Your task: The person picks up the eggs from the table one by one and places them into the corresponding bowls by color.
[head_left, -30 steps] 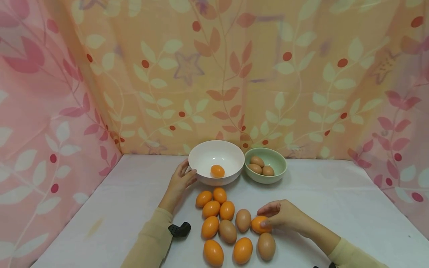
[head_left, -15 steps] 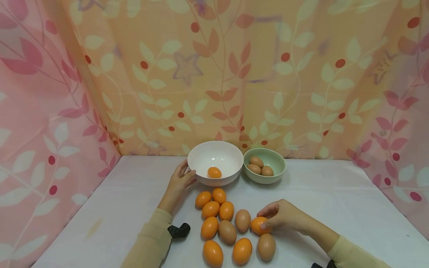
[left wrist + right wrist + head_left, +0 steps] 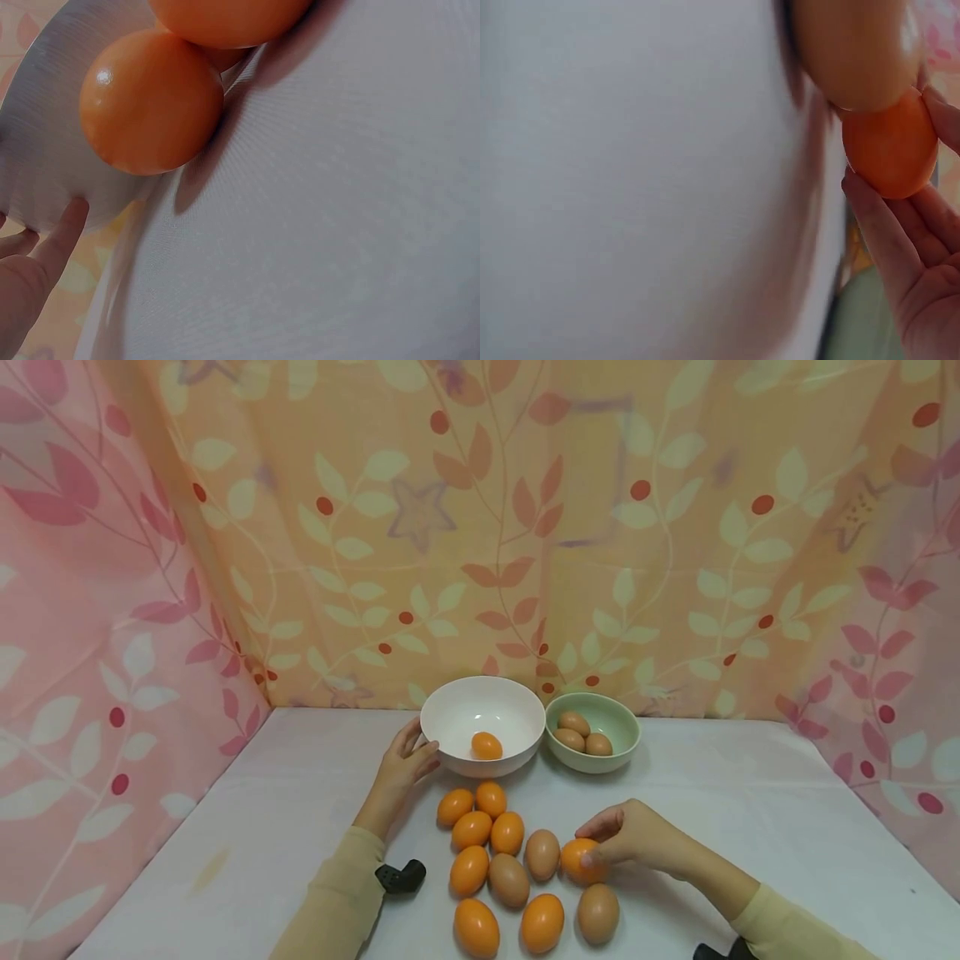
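A: Setup?

B: Table [image 3: 750, 827]; white bowl [image 3: 483, 767] far ctr, green bowl [image 3: 592, 763] on its R.

A: Hands?

B: L hand [image 3: 401, 768]: fingers apart, touching white bowl's L side. R hand [image 3: 633, 839]: pinching orange egg [image 3: 576, 862], near R; can't tell if lifted.

A: Progress?

B: Early, prob. Done: 1 bowled orange egg [image 3: 487, 746] in white, 3 brown eggs [image 3: 573, 723] in green. Left: 7 loose orange eggs [image 3: 469, 871], 3 loose brown eggs [image 3: 509, 881], near side.

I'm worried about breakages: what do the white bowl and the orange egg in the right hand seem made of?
White bowl: glossy, perhaps ceramic or plastic; small bright highlights show inside. Orange egg: smooth-looking, possibly plastic or painted shell; its colour appears even, its outline unbroken by seams.
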### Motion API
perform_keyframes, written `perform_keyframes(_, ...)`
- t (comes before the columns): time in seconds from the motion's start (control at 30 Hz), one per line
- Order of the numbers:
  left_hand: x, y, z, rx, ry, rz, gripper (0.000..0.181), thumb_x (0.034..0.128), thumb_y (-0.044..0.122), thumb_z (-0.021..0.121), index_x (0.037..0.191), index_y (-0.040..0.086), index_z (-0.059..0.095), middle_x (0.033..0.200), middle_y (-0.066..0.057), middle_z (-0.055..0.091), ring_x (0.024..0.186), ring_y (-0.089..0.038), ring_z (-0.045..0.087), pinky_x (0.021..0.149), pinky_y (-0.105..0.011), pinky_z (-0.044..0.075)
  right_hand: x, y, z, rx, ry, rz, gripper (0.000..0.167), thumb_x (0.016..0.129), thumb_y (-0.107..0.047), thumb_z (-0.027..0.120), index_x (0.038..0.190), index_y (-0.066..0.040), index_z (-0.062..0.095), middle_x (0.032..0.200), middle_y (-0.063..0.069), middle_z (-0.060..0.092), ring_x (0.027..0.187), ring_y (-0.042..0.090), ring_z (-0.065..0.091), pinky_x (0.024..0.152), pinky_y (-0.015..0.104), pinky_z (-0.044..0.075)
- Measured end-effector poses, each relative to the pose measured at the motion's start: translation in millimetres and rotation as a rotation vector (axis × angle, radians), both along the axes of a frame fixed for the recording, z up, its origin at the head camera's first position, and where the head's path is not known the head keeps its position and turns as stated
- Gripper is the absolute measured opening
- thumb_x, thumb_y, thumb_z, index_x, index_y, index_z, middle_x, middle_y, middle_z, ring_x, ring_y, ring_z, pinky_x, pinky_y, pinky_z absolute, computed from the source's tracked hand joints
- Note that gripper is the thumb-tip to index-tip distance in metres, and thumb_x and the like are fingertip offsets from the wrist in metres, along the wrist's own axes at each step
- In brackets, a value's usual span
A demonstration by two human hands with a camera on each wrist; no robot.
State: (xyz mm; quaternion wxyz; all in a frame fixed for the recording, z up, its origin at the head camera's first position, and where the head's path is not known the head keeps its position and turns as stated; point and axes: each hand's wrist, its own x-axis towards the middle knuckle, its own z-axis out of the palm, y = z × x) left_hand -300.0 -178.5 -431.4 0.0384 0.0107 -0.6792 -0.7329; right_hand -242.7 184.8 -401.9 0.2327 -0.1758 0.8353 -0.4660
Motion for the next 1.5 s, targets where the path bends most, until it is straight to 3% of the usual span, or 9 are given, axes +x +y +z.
perform_keyframes(0.4, 1.2, -0.7, -1.0, 0.011, 0.011, 0.002, 0.068, 0.0982, 0.011, 0.06, 0.157, 0.008, 0.025, 0.165, -0.015, 0.022, 0.144, -0.037, 0.039, 0.11, -0.052, 0.046, -38.0, -22, 38.4, -0.042, 0.092, -0.008, 0.041, 0.082, -0.027, 0.08, 0.115, -0.003, 0.073, 0.1, 0.005, 0.078, 0.093, 0.015, 0.071, 0.086, 0.033, 0.06)
perform_keyframes(0.57, 1.1, 1.6, 1.3, 0.005, 0.017, -0.004, 0.068, 0.098, 0.012, 0.061, 0.156, 0.008, 0.025, 0.165, -0.015, 0.022, 0.144, -0.037, 0.039, 0.108, -0.05, 0.048, -53.5, -39, 58.4, -0.05, 0.109, -0.077, 0.044, 0.081, -0.026, 0.082, 0.115, 0.0, 0.072, 0.105, 0.007, 0.077, 0.092, 0.013, 0.069, 0.085, 0.032, 0.061)
perform_keyframes(0.73, 0.5, 0.9, 3.3, 0.002, 0.029, -0.004, 0.068, 0.0984, 0.011, 0.06, 0.157, 0.007, 0.025, 0.165, -0.015, 0.021, 0.144, -0.038, 0.039, 0.108, -0.051, 0.048, -68.9, -52, 72.1, -0.026, 0.191, -0.119, 0.046, 0.08, -0.03, 0.083, 0.116, -0.003, 0.073, 0.108, 0.009, 0.076, 0.091, 0.014, 0.07, 0.085, 0.032, 0.062)
perform_keyframes(0.97, 0.3, -0.2, 0.6, 0.01, 0.019, -0.007, 0.069, 0.098, 0.011, 0.06, 0.157, 0.006, 0.024, 0.165, -0.016, 0.02, 0.145, -0.041, 0.036, 0.109, -0.052, 0.046, -84.4, -67, 76.6, -0.024, 0.171, -0.182, 0.048, 0.079, -0.033, 0.084, 0.118, -0.008, 0.072, 0.115, 0.01, 0.073, 0.094, 0.015, 0.069, 0.087, 0.027, 0.06)
perform_keyframes(1.37, 0.1, 1.2, -0.7, 0.007, 0.017, -0.007, 0.068, 0.0982, 0.012, 0.06, 0.156, 0.007, 0.025, 0.165, -0.015, 0.021, 0.145, -0.04, 0.035, 0.109, -0.052, 0.046, -106.7, -92, 77.4, -0.101, 0.142, -0.225, 0.048, 0.083, -0.032, 0.081, 0.123, -0.008, 0.07, 0.132, 0.008, 0.064, 0.118, 0.025, 0.061, 0.1, 0.036, 0.056)
perform_keyframes(1.5, 0.2, 1.5, -0.2, -0.002, 0.012, 0.008, 0.067, 0.0981, 0.012, 0.061, 0.156, 0.009, 0.027, 0.165, -0.014, 0.022, 0.145, -0.04, 0.037, 0.108, -0.051, 0.047, -115.9, -100, 74.9, -0.111, 0.154, -0.242, 0.046, 0.084, -0.032, 0.08, 0.121, -0.007, 0.071, 0.131, 0.009, 0.065, 0.115, 0.024, 0.063, 0.101, 0.037, 0.056)
